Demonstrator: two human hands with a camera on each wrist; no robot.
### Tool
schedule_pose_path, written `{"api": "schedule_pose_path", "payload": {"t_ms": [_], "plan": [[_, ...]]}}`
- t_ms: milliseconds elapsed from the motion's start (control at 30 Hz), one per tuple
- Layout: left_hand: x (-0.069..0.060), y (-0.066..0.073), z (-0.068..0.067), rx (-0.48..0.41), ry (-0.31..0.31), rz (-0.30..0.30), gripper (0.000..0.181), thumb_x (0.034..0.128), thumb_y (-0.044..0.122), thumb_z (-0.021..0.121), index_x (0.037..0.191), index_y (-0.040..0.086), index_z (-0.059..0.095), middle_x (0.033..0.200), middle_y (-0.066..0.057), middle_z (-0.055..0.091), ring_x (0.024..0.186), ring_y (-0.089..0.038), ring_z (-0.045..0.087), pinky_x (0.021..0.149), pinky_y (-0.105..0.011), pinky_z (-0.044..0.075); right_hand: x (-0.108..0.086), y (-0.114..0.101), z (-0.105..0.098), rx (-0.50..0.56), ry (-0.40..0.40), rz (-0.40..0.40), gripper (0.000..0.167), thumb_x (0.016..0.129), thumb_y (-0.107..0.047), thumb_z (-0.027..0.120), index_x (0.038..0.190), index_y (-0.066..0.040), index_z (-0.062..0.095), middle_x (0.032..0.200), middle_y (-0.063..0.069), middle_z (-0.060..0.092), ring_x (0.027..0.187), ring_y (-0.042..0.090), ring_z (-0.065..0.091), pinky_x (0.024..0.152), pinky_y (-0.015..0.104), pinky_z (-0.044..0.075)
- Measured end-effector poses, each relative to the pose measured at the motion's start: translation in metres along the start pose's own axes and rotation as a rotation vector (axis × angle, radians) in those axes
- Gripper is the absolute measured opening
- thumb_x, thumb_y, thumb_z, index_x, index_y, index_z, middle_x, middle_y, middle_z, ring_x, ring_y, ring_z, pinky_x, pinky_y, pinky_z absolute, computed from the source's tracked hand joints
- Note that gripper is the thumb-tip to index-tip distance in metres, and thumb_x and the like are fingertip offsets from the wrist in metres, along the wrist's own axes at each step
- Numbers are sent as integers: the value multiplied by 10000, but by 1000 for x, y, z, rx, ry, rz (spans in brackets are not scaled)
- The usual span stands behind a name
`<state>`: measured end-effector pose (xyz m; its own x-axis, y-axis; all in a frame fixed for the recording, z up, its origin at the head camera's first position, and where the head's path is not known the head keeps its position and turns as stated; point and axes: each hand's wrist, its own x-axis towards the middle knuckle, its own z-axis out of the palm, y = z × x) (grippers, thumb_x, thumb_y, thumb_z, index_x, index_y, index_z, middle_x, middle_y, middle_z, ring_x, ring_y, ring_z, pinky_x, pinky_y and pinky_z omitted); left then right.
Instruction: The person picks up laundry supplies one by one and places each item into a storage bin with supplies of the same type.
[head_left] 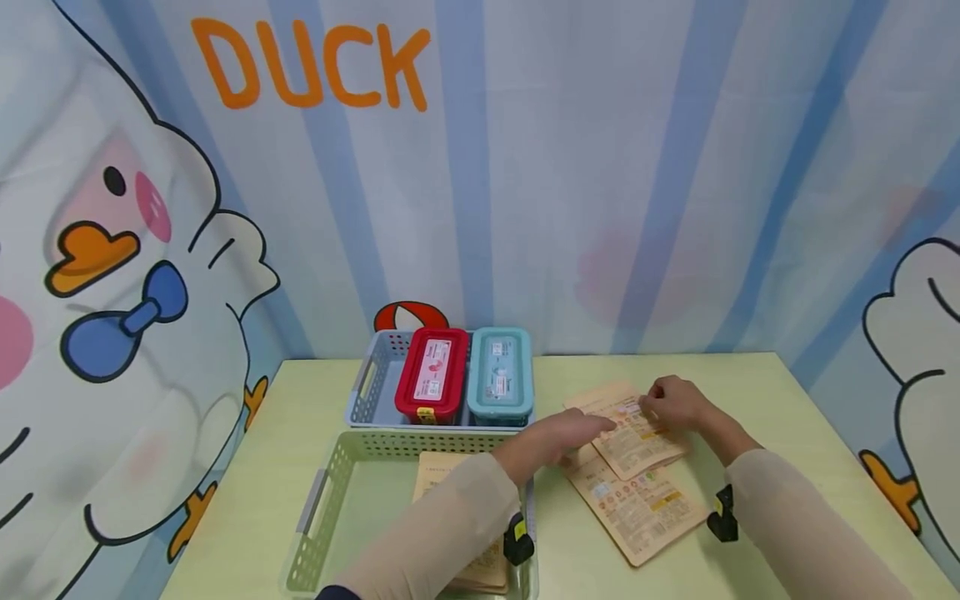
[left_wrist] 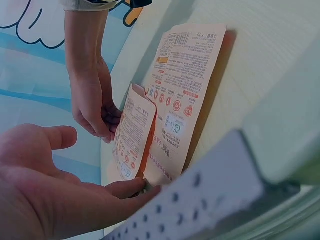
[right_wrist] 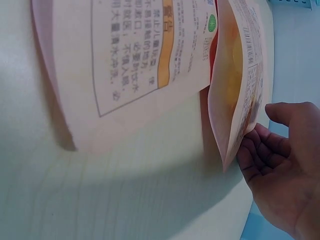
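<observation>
Two tan printed pouches, an upper pouch [head_left: 637,437] and a lower pouch [head_left: 637,517], lie overlapped on the table's right half. A further tan edge [head_left: 603,393] shows behind them. My left hand [head_left: 562,435] reaches over the green basket's side, its fingers extended against the near left edge of the pouches; the thumb stands apart in the left wrist view. At the upper pouch's far right edge is my right hand [head_left: 678,402]. Its fingers are loosely bent against that edge, with the thumb [right_wrist: 279,111] apart from it in the right wrist view.
A green basket [head_left: 311,508] holds more tan pouches [head_left: 483,567], partly hidden by my left sleeve. Behind it, a blue basket [head_left: 362,400] holds a red-lidded box [head_left: 431,375] and a teal-lidded box [head_left: 500,375]. A duck-printed curtain [head_left: 555,167] backs the table.
</observation>
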<state>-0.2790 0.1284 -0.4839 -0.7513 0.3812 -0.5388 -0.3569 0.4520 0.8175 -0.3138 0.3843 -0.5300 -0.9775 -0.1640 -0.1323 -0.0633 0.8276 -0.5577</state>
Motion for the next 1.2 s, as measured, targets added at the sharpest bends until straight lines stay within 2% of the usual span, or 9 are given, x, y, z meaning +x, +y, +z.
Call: {"api": "schedule_pose_path", "payload": {"t_ms": [400, 667, 767, 867, 967, 1000, 1067, 1167, 1200], "plan": [[7, -1, -1, 28, 29, 11, 772, 1015, 391, 689, 1593, -21, 387, 1626, -180, 409, 1487, -376, 420, 1176, -555, 411, 2, -9, -5, -11, -8, 2, 251, 1057, -203, 610, 1010, 42, 630, 915, 142, 643, 729, 233, 577, 657, 384, 491], [3, -2, -2, 84, 2, 2, 809, 1017, 427, 677, 1605, -27, 359, 1623, -205, 409, 1472, -423, 434, 1182, -549, 403, 3, -6, 0, -28, -4, 18, 232, 1045, -198, 593, 963, 17, 622, 913, 146, 648, 725, 237, 590, 673, 395, 509], [3, -1, -4, 112, 2, 7, 804, 1029, 441, 658, 1611, -21, 351, 1619, -211, 412, 1461, -431, 447, 1179, -542, 407, 7, -4, 1, -37, 14, 18, 237, 1048, -205, 589, 919, -7, 614, 873, 128, 642, 684, 223, 573, 658, 380, 495], [5, -1, -5, 79, 7, 25, 788, 1038, 425, 655, 1607, -29, 352, 1606, -206, 422, 1452, -406, 460, 1175, -534, 415, 10, -4, 1, -39, 37, 27, 241, 1036, -198, 587, 854, -41, 596, 794, 88, 606, 633, 203, 531, 634, 362, 464], [7, -1, -4, 24, 46, 34, 763, 1036, 423, 665, 1583, -29, 386, 1512, -173, 495, 1326, -326, 549, 1126, -505, 463, 12, -4, 3, -27, 44, 46, 245, 994, -171, 572, 768, -77, 565, 698, 51, 542, 579, 179, 462, 608, 346, 427], [8, -2, -4, 6, 67, 37, 729, 1035, 419, 666, 1551, -35, 422, 1453, -169, 527, 1187, -295, 595, 1070, -483, 496, 11, -4, 4, -19, 43, 50, 238, 981, -158, 564, 753, -93, 552, 691, 33, 525, 575, 172, 446, 604, 341, 418], [9, -3, -2, -25, 110, 38, 671, 1034, 422, 666, 1483, -43, 483, 1327, -172, 578, 962, -248, 574, 959, -450, 517, 11, -3, 5, 10, 37, 61, 263, 955, -115, 535, 694, -124, 505, 634, 0, 448, 542, 150, 361, 574, 328, 377], [7, -5, 2, -77, 154, 55, 588, 1031, 412, 670, 1374, -51, 552, 1188, -157, 615, 870, -242, 565, 900, -439, 514, 7, -2, 6, 71, 30, 45, 326, 931, -54, 496, 636, -173, 427, 581, -40, 342, 525, 132, 252, 543, 324, 311], [6, -6, 3, -91, 161, 67, 548, 1032, 407, 667, 1316, -52, 573, 1066, -139, 630, 779, -232, 537, 844, -432, 502, 6, 0, 6, 97, 28, 42, 347, 916, -32, 488, 618, -186, 397, 564, -47, 299, 527, 131, 211, 537, 325, 287]]}}
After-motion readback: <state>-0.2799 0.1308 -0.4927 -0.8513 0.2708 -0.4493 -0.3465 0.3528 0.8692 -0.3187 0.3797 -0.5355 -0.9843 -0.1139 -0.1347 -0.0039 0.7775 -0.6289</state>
